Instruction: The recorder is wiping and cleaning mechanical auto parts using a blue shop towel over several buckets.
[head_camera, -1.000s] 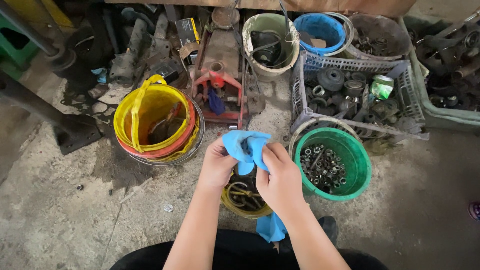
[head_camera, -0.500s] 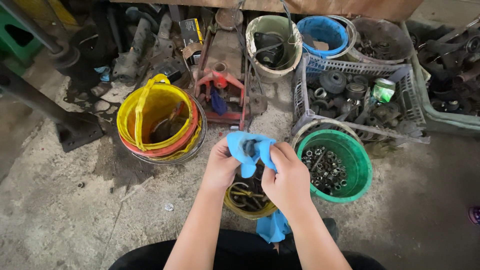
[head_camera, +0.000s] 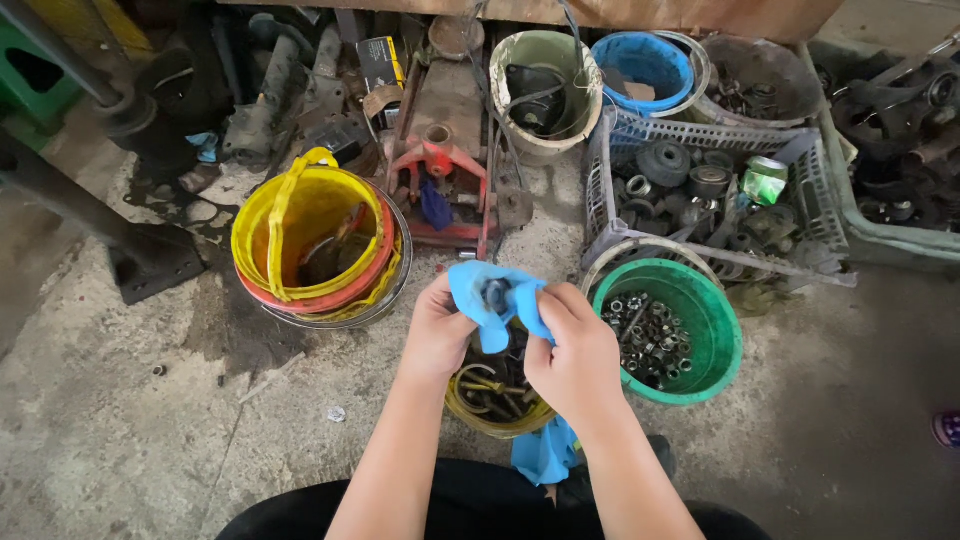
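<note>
You are crouched over a stained, grey concrete floor (head_camera: 130, 430), dark with oil near the black metal stand (head_camera: 140, 255) at your left. Clutter runs along the far edge: a red jack (head_camera: 445, 185), a worn pale bucket (head_camera: 545, 90), a blue tub (head_camera: 650, 60) and a grey slatted crate (head_camera: 700, 190) full of dark round parts. Inside the crate lies a small green-and-white package (head_camera: 765, 182), crumpled. Further back, by the jack, stands a small dark box (head_camera: 380, 62) with a pale label.

Your left hand (head_camera: 437, 335) and right hand (head_camera: 578, 355) are both closed on a blue cloth (head_camera: 492, 300), which is bunched around a small dark metal part (head_camera: 496, 295); the cloth's tail hangs down below your right wrist. You hold it just above a small yellow bucket (head_camera: 490, 405) of rusty fittings. A green bowl (head_camera: 670, 330) of nuts sits just right of your hands, and a yellow bucket (head_camera: 315, 245) with a strap handle stands to the left.
</note>
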